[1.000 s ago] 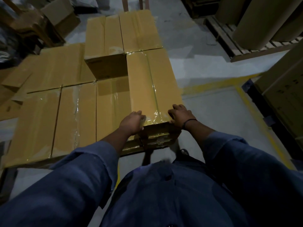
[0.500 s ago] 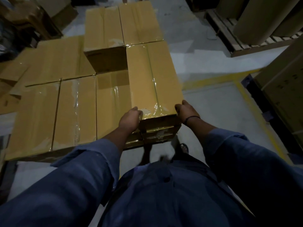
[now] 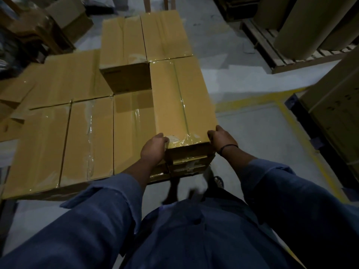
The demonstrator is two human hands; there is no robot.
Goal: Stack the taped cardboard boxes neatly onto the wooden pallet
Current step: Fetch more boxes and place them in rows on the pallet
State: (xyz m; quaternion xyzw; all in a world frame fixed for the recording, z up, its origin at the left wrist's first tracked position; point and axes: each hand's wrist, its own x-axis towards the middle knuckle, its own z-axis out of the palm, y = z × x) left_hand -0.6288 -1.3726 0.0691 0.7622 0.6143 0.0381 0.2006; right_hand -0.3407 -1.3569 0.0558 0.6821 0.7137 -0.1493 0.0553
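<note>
A long taped cardboard box (image 3: 180, 98) lies on the upper layer at the right side of the stack, over lower boxes (image 3: 89, 136). My left hand (image 3: 153, 150) grips its near left corner, thumb on the torn tape at the top edge. Round its near right corner curl the fingers of my right hand (image 3: 221, 139), which wears a dark wristband. Two more upper-layer boxes (image 3: 143, 37) sit beyond it, touching its far end. The pallet under the stack is hidden apart from dark shadow at the lower left.
Flattened cardboard (image 3: 11, 105) and loose boxes (image 3: 68, 18) lie to the left and far left. A second pallet (image 3: 272, 55) with big paper rolls stands at the far right. Large cartons (image 3: 338, 117) stand at right behind a yellow floor line (image 3: 252, 100).
My right hand has slid from the box's near top edge to its right corner. My left hand stays at the left corner. The view has shifted slightly.
</note>
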